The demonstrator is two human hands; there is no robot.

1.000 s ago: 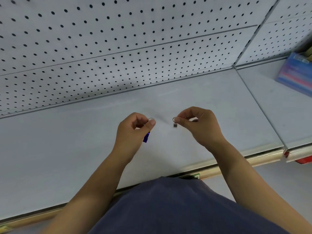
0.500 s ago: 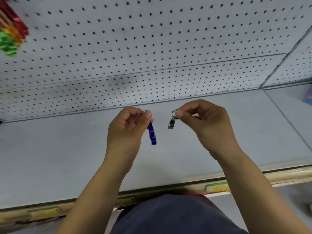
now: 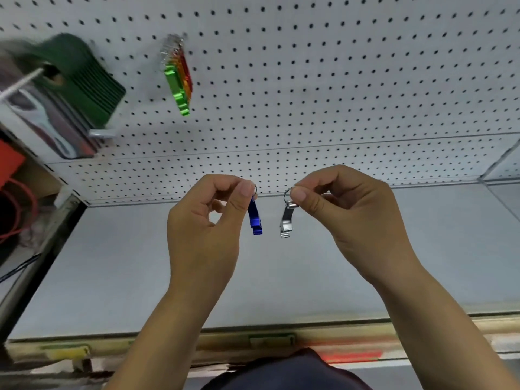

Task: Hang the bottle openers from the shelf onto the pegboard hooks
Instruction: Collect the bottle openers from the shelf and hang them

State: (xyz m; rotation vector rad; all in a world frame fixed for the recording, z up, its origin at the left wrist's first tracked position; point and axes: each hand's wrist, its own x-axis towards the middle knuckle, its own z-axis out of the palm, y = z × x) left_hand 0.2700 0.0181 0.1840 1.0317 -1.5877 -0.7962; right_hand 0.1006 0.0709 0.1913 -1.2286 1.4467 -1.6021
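My left hand pinches the key ring of a blue bottle opener, which dangles below my thumb. My right hand pinches the ring of a silver bottle opener, hanging the same way a little to the right of the blue one. Both are held above the grey shelf, in front of the white pegboard. Up on the pegboard to the left, a bunch of green, orange and red bottle openers hangs from one hook.
A stack of green-carded packages hangs on a long hook at the upper left. Red cable and a red box lie beyond the shelf's left end. The shelf's front edge carries price label strips.
My view has tilted up and swung left, so the hanging openers and the packages came into sight. Both hands have risen a little with their openers, which now hang straight down.
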